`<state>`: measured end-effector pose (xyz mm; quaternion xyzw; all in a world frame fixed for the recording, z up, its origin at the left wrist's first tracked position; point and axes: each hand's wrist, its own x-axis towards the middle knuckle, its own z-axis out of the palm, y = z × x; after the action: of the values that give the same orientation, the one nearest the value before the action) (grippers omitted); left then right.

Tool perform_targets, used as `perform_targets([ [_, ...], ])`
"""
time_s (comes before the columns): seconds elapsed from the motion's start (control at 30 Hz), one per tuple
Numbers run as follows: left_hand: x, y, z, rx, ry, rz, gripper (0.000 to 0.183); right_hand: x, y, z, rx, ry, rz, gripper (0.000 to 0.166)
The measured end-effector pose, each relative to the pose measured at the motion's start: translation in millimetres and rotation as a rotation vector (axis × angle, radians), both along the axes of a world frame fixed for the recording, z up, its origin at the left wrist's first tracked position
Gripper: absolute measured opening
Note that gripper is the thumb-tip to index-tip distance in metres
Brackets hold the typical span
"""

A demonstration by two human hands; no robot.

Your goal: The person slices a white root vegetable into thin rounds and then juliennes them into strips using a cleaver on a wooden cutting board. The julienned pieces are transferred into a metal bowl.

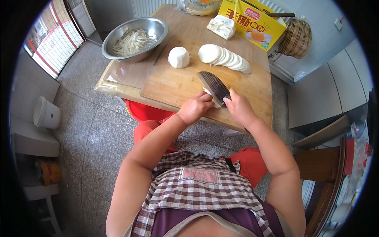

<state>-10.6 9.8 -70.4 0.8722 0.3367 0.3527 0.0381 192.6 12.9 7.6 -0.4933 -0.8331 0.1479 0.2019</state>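
Observation:
My right hand (239, 108) grips the handle of a kitchen knife; its broad dark blade (213, 86) slants up and left over the wooden cutting board (165, 86). Close to the blade, the curled fingers of my left hand (197, 107) hold down white vegetable slices (217, 104), probably radish. The hand and blade hide most of these slices. Farther back on the board lies an overlapping row of round white slices (226, 57). To its left stands a peeled white vegetable piece (178, 57). White shreds (133, 42) lie in a steel bowl (161, 28) at the table's left.
A yellow carton (251, 25) stands at the back right, with a small white package (221, 27) before it. A plastic bag (200, 6) sits at the far edge. Below the table's front left is a red basin (145, 111). A white bucket (46, 113) stands left.

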Motion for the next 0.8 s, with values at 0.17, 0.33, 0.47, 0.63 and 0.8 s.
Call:
perform_targets([
  [0.17,0,-1,-5,0.041,-0.030,0.003,0.025,12,1,26,-0.138,-0.194,0.124,0.022],
  [0.33,1,-4,-3,-0.020,-0.029,0.005,0.022,2,4,28,-0.172,-0.249,0.130,0.022],
  [0.47,0,-3,2,-0.022,-0.029,0.037,0.021,-11,6,13,-0.094,-0.199,0.045,0.022],
  [0.63,1,-5,-2,0.000,-0.020,0.047,0.020,-4,0,14,-0.102,-0.060,-0.009,0.023],
  [0.8,0,-6,-3,0.050,-0.043,0.036,0.018,7,0,28,-0.160,-0.168,0.124,0.023],
])
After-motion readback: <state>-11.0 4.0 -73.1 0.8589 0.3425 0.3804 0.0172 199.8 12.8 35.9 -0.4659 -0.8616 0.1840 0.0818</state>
